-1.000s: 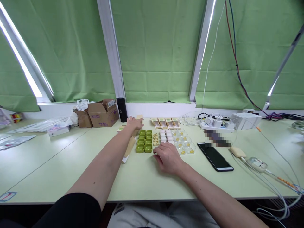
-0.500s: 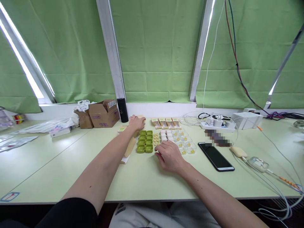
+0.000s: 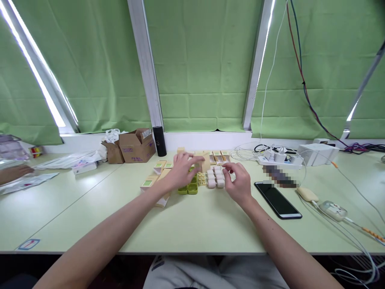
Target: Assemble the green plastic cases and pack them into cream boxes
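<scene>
My left hand reaches over the green square cups, its fingertips and thumb on a small beige cardboard box in the air. My right hand is curled in a pinch beside two rows of rounded white pieces; whatever is between its fingertips is hidden or too small to make out. Small yellow squares stand between the cups and the white pieces. My right hand hides the clear plastic pieces. Open beige boxes stand behind, and more with green labels are under my left forearm's far side.
A black phone lies to the right, with a power strip and cables behind it. A cardboard box and a black cylinder stand at the back left. Another person's hand rests at the far left.
My left hand has moved right from the back boxes, bringing a beige box along. My right hand has shifted right, over the clear plastic pieces. Another person's hand has appeared at left.
</scene>
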Available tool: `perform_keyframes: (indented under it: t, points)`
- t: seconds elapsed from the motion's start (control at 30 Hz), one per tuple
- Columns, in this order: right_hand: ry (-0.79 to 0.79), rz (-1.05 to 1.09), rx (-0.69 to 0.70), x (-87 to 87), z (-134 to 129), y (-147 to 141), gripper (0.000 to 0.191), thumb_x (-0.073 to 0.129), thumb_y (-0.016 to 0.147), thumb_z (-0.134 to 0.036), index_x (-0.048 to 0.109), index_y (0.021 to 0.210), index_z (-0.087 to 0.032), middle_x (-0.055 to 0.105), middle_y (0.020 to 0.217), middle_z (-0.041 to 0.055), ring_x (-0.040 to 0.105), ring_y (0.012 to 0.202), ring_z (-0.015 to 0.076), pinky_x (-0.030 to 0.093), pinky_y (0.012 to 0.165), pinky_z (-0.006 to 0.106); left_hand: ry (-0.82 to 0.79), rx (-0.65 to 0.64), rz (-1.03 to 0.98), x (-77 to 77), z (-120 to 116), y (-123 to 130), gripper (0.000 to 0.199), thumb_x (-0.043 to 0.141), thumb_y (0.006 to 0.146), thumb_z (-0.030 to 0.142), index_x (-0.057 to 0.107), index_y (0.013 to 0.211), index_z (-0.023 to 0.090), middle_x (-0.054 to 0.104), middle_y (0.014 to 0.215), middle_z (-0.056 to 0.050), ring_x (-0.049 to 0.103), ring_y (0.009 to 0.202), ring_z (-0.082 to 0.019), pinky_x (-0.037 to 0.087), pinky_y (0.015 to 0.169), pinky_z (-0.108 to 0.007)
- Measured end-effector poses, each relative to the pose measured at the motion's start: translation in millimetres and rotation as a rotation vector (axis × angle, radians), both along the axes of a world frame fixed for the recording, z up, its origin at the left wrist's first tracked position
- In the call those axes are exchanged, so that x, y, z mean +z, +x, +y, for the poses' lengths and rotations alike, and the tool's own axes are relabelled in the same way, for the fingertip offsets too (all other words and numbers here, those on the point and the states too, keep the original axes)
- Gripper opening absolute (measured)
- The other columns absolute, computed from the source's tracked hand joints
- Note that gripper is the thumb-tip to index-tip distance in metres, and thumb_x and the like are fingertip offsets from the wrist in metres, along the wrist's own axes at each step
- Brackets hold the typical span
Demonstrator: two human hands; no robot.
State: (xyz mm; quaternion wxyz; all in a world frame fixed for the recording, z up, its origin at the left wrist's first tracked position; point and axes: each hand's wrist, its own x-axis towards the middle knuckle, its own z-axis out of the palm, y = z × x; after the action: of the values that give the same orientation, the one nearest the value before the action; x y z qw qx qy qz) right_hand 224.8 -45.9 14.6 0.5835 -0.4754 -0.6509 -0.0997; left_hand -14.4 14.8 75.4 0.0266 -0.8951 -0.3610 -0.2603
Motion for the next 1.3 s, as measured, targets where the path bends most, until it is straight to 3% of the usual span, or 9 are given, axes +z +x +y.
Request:
perform_keyframes:
  t: [0.13, 0.3, 0.4, 0.53, 0.67, 0.8, 0.9, 1.1, 1.3]
  points:
    - [-0.016, 0.106, 0.003, 1.0, 3, 3, 0.016, 0.054, 0.097, -0.028, 0.068, 0.103, -0.022, 0.072, 0.089, 0.0072, 0.063, 0.084, 0.0244, 0.051, 0.079, 0.039, -0.032, -0.126, 0.031, -24.5, -51, -5, 0.033, 0.057, 0.102, 0.032, 0.067, 0.133, 0.036, 0.060, 0.124, -0.009, 0.045, 0.127, -0.033, 0.037, 0.110, -0.055]
    - [-0.061, 0.050, 0.016, -1.8, 3, -2, 0.016, 0.055, 0.095, -0.026, 0.069, 0.103, -0.022, 0.071, 0.086, 0.0060, 0.063, 0.083, 0.0241, 0.051, 0.082, 0.039, -0.052, -0.186, 0.118, -56.3, -72, -11, 0.036, 0.064, 0.098, 0.027, 0.067, 0.132, 0.037, 0.059, 0.128, -0.010, 0.047, 0.128, -0.035, 0.039, 0.110, -0.059]
    - [-0.136, -0.015, 0.065, -1.5, 3, -5, 0.016, 0.056, 0.094, -0.025, 0.069, 0.103, -0.023, 0.073, 0.090, 0.0060, 0.065, 0.083, 0.0234, 0.051, 0.080, 0.037, -0.058, -0.208, 0.130, -60.8, -73, -15, 0.041, 0.066, 0.095, 0.027, 0.065, 0.135, 0.039, 0.056, 0.140, -0.011, 0.047, 0.131, -0.037, 0.038, 0.111, -0.063]
    - [-0.302, -0.050, 0.207, 3.4, 4, -5, 0.018, 0.053, 0.097, -0.024, 0.068, 0.107, -0.025, 0.077, 0.096, 0.0041, 0.070, 0.085, 0.0214, 0.050, 0.074, 0.033, -0.062, -0.218, 0.068, -52.6, -72, -16, 0.044, 0.066, 0.095, 0.030, 0.060, 0.138, 0.037, 0.042, 0.162, -0.011, 0.039, 0.143, -0.040, 0.036, 0.115, -0.065]
    - [-0.426, -0.155, 0.272, 6.2, 6, -5, 0.023, 0.046, 0.104, -0.024, 0.067, 0.111, -0.026, 0.079, 0.100, 0.0029, 0.072, 0.085, 0.0201, 0.049, 0.075, 0.032, -0.075, -0.213, -0.059, -47.2, -64, -6, 0.056, 0.071, 0.092, 0.035, 0.050, 0.144, 0.031, 0.048, 0.155, -0.014, 0.041, 0.143, -0.037, 0.038, 0.117, -0.063]
    - [-0.408, -0.242, 0.243, -2.6, 7, -5, 0.028, 0.041, 0.108, -0.030, 0.067, 0.116, -0.025, 0.078, 0.108, 0.0060, 0.071, 0.099, 0.0224, 0.050, 0.085, 0.035, -0.043, -0.205, -0.080, -54.6, -54, 6, 0.065, 0.077, 0.087, 0.038, 0.048, 0.143, 0.027, 0.050, 0.151, -0.016, 0.042, 0.143, -0.039, 0.037, 0.118, -0.064]
    - [-0.407, -0.271, 0.245, -10.2, 6, -6, 0.031, 0.039, 0.109, -0.034, 0.066, 0.119, -0.025, 0.076, 0.108, 0.0066, 0.069, 0.103, 0.0233, 0.050, 0.089, 0.037, -0.022, -0.196, -0.092, -63.9, -50, 7, 0.061, 0.074, 0.088, 0.033, 0.046, 0.141, 0.026, 0.051, 0.150, -0.016, 0.041, 0.143, -0.038, 0.037, 0.118, -0.062]
    - [-0.381, -0.292, 0.171, -13.6, 3, -3, 0.032, 0.038, 0.109, -0.032, 0.068, 0.116, -0.024, 0.075, 0.098, 0.0057, 0.068, 0.093, 0.0227, 0.048, 0.083, 0.034, 0.003, -0.187, -0.128, -72.7, -45, -6, 0.055, 0.066, 0.091, 0.025, 0.045, 0.141, 0.026, 0.052, 0.149, -0.015, 0.041, 0.144, -0.035, 0.035, 0.121, -0.060]
    - [-0.369, -0.251, 0.196, -10.3, -2, -5, 0.030, 0.040, 0.107, -0.030, 0.069, 0.107, -0.025, 0.075, 0.079, 0.0010, 0.069, 0.078, 0.0208, 0.047, 0.077, 0.033, -0.012, -0.113, -0.165, -77.5, -40, -9, 0.050, 0.056, 0.094, 0.017, 0.044, 0.141, 0.026, 0.052, 0.147, -0.014, 0.041, 0.143, -0.034, 0.036, 0.120, -0.061]
